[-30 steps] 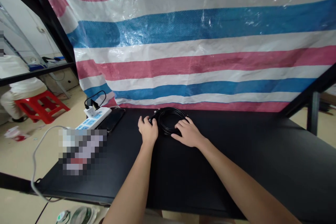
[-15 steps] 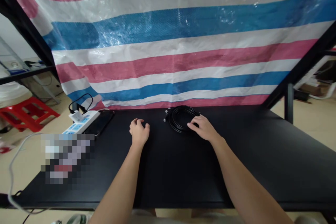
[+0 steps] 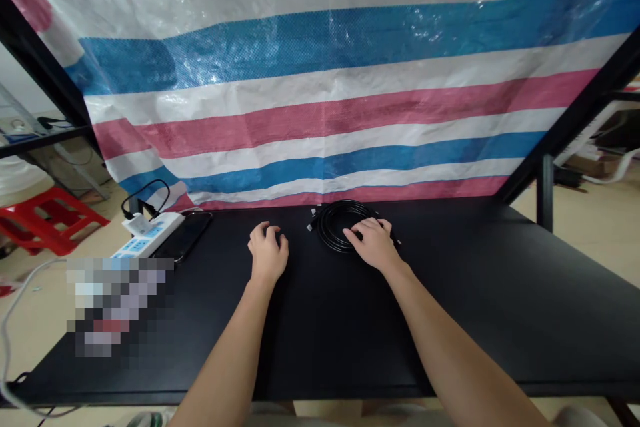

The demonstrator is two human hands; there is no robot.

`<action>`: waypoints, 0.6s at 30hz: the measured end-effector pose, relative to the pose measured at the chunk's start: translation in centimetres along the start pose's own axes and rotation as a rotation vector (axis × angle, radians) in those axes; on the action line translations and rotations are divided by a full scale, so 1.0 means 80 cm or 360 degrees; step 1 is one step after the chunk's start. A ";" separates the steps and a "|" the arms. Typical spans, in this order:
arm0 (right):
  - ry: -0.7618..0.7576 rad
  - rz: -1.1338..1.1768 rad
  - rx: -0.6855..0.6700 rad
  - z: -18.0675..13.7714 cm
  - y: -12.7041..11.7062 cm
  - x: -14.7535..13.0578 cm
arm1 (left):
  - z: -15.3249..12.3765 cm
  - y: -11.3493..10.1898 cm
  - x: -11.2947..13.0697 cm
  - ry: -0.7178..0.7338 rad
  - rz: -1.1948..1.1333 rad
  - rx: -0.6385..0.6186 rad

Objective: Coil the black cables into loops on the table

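A coil of black cable [image 3: 325,230] lies near the back edge of the black table [image 3: 320,340], with light-coloured connectors poking out at its left. Over the right side of this coil is my right hand [image 3: 374,243], thumb apart from the loosely bent fingers. Part of the loops is hidden beneath it, and no firm grip shows. To the left of the coil, my left hand [image 3: 269,252] rests on the tabletop, fingers slightly curled and apart, holding nothing.
A white power strip [image 3: 153,235] with a plugged-in adapter and a black phone [image 3: 187,237] lie at the left. A pixelated patch covers something in front of them. Behind the table hangs a striped plastic sheet [image 3: 320,107]. A red stool [image 3: 53,217] stands on the floor, left.
My right hand has moved slightly left, further over the coil, and a connector now shows at its right. The left hand stays almost in place. The view has shifted a little.
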State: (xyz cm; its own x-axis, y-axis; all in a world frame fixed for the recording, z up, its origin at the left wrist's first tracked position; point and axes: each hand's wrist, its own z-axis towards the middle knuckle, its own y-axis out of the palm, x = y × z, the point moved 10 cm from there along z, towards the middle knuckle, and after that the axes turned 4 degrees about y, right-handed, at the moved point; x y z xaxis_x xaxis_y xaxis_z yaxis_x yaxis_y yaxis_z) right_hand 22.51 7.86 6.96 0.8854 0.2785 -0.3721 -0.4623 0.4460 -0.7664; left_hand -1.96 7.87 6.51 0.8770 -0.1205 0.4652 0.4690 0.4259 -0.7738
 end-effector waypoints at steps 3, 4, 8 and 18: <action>0.0028 -0.0038 -0.0074 0.000 0.005 -0.002 | -0.004 0.010 0.022 0.0236 -0.0096 -0.0069; 0.0026 -0.0051 -0.0098 0.000 0.007 -0.002 | -0.006 0.015 0.030 0.0323 -0.0133 -0.0111; -0.0023 -0.0099 -0.0232 -0.003 0.013 -0.007 | -0.013 0.030 0.050 0.0533 -0.0230 -0.0222; 0.0204 -0.0127 -0.0401 -0.001 0.018 0.021 | -0.006 0.032 0.027 0.0341 -0.0204 -0.0233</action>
State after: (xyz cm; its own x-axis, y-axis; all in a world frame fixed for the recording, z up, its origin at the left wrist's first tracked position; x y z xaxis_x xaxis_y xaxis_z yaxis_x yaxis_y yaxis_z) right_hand 23.34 8.90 5.20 0.9247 0.1345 -0.3562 -0.3789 0.2324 -0.8958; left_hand 1.22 8.23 5.33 0.8044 -0.3584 0.4738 0.5739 0.2626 -0.7757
